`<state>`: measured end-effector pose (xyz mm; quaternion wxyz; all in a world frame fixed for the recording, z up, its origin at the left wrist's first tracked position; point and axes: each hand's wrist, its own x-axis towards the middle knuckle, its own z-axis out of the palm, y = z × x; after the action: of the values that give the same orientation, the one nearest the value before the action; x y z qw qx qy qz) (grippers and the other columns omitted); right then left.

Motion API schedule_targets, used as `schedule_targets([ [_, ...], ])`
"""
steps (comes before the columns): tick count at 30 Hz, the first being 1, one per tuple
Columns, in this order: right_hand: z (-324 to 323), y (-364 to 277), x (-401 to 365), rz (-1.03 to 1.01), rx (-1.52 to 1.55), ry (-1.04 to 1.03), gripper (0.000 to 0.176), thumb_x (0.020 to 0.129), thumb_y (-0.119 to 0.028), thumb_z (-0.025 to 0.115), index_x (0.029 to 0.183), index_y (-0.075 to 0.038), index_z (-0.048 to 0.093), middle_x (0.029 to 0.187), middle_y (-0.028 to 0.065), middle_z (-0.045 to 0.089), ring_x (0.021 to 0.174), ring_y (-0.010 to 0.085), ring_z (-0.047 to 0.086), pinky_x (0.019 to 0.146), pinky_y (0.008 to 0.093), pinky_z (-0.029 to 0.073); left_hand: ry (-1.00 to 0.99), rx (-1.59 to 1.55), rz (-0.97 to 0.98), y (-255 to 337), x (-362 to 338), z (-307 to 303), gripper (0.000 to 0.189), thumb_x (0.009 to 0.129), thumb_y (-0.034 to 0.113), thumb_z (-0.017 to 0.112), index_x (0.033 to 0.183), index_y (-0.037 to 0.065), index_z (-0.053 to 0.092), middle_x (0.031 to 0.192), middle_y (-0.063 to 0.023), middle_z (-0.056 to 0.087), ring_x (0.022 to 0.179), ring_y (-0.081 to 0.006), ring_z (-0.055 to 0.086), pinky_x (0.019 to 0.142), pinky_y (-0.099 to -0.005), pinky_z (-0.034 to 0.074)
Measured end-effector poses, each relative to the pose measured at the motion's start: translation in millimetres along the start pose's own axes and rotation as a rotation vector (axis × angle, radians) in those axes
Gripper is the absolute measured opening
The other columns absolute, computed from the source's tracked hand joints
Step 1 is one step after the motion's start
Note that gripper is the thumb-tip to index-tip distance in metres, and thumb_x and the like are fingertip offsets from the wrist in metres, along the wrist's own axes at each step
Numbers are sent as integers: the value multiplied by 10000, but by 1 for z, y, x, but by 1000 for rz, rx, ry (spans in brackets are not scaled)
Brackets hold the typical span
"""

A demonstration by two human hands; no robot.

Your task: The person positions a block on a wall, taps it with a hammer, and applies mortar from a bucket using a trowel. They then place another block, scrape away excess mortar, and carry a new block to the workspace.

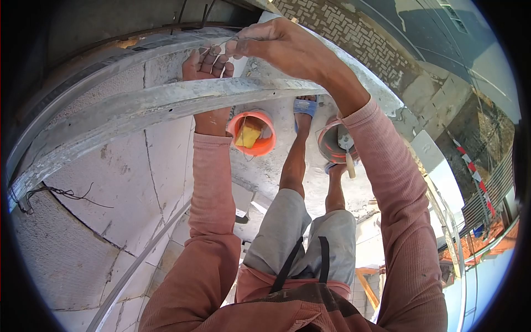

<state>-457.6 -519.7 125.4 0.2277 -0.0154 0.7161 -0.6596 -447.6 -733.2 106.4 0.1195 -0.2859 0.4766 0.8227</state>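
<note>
A thin wire (220,43) crosses between my hands near the top of the block wall. My right hand (276,44) reaches over from the right, its thumb and fingers pinched on the wire. Below and left of it is my left hand (209,67), palm up, with fingers loosely curled and apart, the tips close to the wire; no firm grip shows. A grey metal bar (166,99) passes over my left wrist and hides part of it. Another long metal profile (105,74) runs behind, along the wall.
An orange bucket (270,145) with a yellow object inside stands on the floor beside my feet. A dark bucket (326,145) holds a trowel (347,145). Loose black wire (61,192) hangs at the bar's left end. Pale block wall (110,171) rises at left; paved ground (354,39) lies below right.
</note>
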Motion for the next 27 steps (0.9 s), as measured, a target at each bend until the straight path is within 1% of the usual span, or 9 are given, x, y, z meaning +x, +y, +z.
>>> schedule_targets([
  [2, 2, 7, 0, -67, -46, -10, 435, 938, -471, 660, 1080, -82, 796, 1057, 68, 724, 989, 230, 676, 907, 351, 496, 17, 47, 44, -2, -1, 2, 278, 971, 302, 658, 1145, 88, 624, 1068, -54, 700, 900, -168, 661, 861, -340, 540],
  [5, 5, 7, -3, -128, 2, 27, 374, 927, -403, 627, 1018, -80, 793, 1040, 191, 665, 894, 307, 624, 819, 389, 487, 145, 291, 209, -7, 0, 8, 351, 955, 359, 690, 1150, 81, 599, 1050, -51, 700, 902, -157, 659, 879, -339, 526],
  [8, 12, 5, -7, -151, 80, 104, 382, 916, -416, 612, 965, -91, 807, 1033, 193, 693, 921, 334, 642, 853, 381, 506, 240, 500, 304, -11, 7, 15, 474, 904, 447, 764, 1129, 79, 567, 1011, -54, 688, 936, -144, 652, 895, -329, 506],
  [9, 6, 5, -8, -89, 104, -23, 379, 899, -407, 644, 1044, -90, 791, 1166, 107, 690, 1011, 295, 646, 897, 363, 488, 242, 520, 323, -11, 11, 9, 519, 883, 467, 789, 1129, 74, 555, 1008, -65, 688, 955, -148, 658, 896, -329, 504],
  [10, 8, 6, -10, 1, 148, -17, 367, 879, -395, 642, 1032, -99, 795, 1068, 128, 716, 965, 310, 649, 870, 363, 493, 228, 543, 311, -8, 8, 15, 575, 866, 495, 797, 1149, 55, 560, 1011, -94, 687, 993, -162, 669, 937, -332, 501],
  [15, 24, 20, -11, 92, 136, 72, 445, 796, -440, 686, 1033, -80, 796, 981, 199, 749, 940, 362, 702, 862, 418, 534, -112, 643, 448, -2, 68, -77, 636, 966, 329, 716, 1390, -84, 483, 1337, -261, 573, 1220, -304, 624, 1080, -432, 503],
  [18, 23, 23, -4, 117, 68, 70, 481, 789, -460, 675, 991, -40, 794, 978, 215, 746, 932, 389, 706, 862, 438, 542, -254, 719, 543, -1, 58, -81, 478, 1007, 207, 638, 1433, 11, 550, 1393, -179, 600, 1259, -308, 607, 1093, -484, 469],
  [20, 26, 28, 1, 145, 3, 82, 501, 769, -466, 660, 1004, -44, 794, 1045, 233, 737, 1010, 420, 691, 913, 473, 524, -381, 1118, 832, 7, 67, -94, 416, 1003, 179, 630, 1395, 43, 601, 1401, -174, 605, 1276, -315, 600, 1094, -478, 464],
  [27, 28, 39, 3, 92, -15, 108, 549, 787, -477, 638, 1145, -81, 764, 1202, 223, 704, 1161, 433, 630, 1013, 530, 446, -568, 1747, 1395, 22, 76, -87, 593, 1005, 113, 628, 1546, 49, 394, 1348, -216, 627, 1053, -313, 718, 892, -435, 592],
])
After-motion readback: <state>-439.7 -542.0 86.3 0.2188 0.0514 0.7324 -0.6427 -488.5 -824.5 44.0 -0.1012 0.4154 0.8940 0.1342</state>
